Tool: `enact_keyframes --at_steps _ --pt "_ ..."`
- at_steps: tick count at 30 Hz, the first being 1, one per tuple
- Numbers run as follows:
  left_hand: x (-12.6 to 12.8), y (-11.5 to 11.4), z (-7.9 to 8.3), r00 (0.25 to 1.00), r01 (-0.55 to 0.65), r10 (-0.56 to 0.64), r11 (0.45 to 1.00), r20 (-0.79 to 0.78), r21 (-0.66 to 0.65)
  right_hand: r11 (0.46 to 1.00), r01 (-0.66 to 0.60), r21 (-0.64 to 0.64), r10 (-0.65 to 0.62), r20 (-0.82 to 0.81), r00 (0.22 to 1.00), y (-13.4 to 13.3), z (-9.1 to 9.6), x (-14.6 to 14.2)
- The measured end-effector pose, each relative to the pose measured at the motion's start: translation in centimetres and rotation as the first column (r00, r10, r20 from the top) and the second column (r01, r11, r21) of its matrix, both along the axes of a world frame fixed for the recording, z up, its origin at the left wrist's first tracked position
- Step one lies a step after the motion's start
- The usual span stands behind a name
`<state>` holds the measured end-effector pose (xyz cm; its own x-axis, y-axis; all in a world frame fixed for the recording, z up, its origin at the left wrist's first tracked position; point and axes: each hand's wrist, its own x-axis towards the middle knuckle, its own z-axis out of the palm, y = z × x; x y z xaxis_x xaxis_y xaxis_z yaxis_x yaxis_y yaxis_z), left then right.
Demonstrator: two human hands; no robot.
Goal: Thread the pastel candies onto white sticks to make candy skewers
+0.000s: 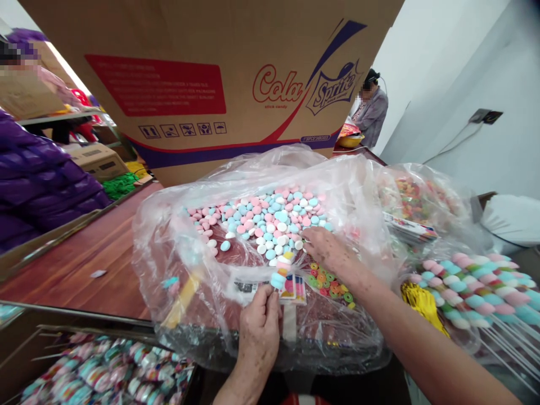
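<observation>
My left hand (260, 320) is closed around the lower end of a candy skewer (279, 274), threaded with blue, white, orange and yellow pieces. Its stick is hidden in my grip. To the upper right, my right hand (327, 250) reaches into a pile of pink, blue and white candies (270, 216). Its fingers are bunched at the near edge of the pile, and what they pinch, if anything, is hidden. Below that hand lie fruit-coloured gummy rings (331, 284). The candies rest on a clear plastic bag (164, 225), and a printed card (295, 289) lies behind the skewer.
Behind the bag stands a large cardboard box (236, 34). At right are finished candy skewers (476, 287), yellow ties (422, 306) and a bag of gummies (411, 197). Wrapped candies (109, 374) fill a box at lower left. A person (373, 115) works behind.
</observation>
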<state>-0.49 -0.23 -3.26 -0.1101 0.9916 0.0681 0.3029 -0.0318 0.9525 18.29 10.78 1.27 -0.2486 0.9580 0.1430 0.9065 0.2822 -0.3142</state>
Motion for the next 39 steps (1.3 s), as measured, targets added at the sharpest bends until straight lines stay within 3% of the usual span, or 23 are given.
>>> enact_keyframes --at_steps 8,15,21,27,34,39 --pt "-0.3 0.3 -0.7 0.999 0.029 -0.029 0.999 -0.038 0.016 0.996 -0.053 -0.074 0.063 0.137 0.989 0.5 0.3 -2.3" --pt "-0.3 0.2 -0.5 0.999 -0.001 0.001 1.000 -0.038 0.022 0.971 -0.196 -0.135 0.211 0.102 0.972 -1.0 0.2 -1.0" --pt "-0.5 0.3 -1.1 0.998 -0.002 0.003 1.000 -0.055 0.014 1.000 0.008 0.009 -0.007 -0.100 0.995 -0.2 0.1 0.9" --pt "-0.6 0.1 -1.1 0.999 0.005 -0.004 1.000 -0.039 0.005 0.998 0.060 -0.007 -0.060 -0.191 0.980 0.7 -0.4 1.7" --pt "-0.5 0.3 -1.0 0.998 0.007 -0.006 1.000 -0.067 0.010 0.988 -0.065 -0.141 0.043 -0.155 0.987 0.9 0.2 0.4" --pt "-0.4 0.2 -1.0 0.999 0.007 -0.006 1.000 -0.050 0.014 0.982 -0.081 -0.170 0.059 -0.127 0.990 1.8 -0.5 0.0"
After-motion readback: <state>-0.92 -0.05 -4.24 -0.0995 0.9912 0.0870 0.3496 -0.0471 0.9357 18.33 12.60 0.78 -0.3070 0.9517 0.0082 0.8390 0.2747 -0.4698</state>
